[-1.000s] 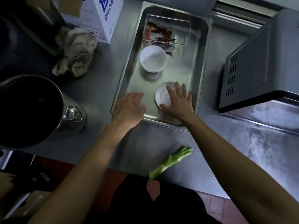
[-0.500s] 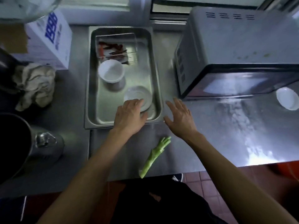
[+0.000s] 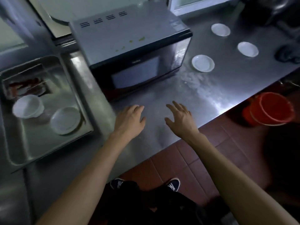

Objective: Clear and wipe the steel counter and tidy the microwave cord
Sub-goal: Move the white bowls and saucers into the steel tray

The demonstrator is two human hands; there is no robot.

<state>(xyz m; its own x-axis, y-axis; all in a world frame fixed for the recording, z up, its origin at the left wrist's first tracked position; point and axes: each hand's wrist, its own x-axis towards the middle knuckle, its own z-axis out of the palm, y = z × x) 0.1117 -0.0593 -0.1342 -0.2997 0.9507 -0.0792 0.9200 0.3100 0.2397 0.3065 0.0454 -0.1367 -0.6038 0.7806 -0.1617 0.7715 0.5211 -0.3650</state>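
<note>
While both of our hands hang over the steel table (image 3: 203, 95), neither one holds anything. Our left hand (image 3: 129, 120) is palm down in front of the microwave (image 3: 129, 51), its fingers (image 3: 138, 109) loosely together and slightly bent at the tips; whether it touches the steel we cannot tell. Our right hand (image 3: 181, 118) is just beside it, closer to the table's front edge, fingers spread apart and relaxed.

We see the microwave standing toward the back of the table with its dark door facing us and a few yellowish specks on its top. Its cord is not something we can make out. To the right of it, three small white dishes sit well apart on the bare steel — the nearest dish (image 3: 203, 63) just beside the microwave's front corner, a second dish (image 3: 247, 49) further right, a third dish (image 3: 220, 29) behind them.

On the left lies a steel tray (image 3: 48, 148), blurred. It holds a white bowl (image 3: 27, 108), a white saucer (image 3: 65, 120) and a clear box (image 3: 26, 86) with something red inside. Below the table's right edge, a red bucket (image 3: 271, 109) stands on the brown tiled floor (image 3: 186, 159), and our dark shoes (image 3: 173, 184) show near the bottom.
</note>
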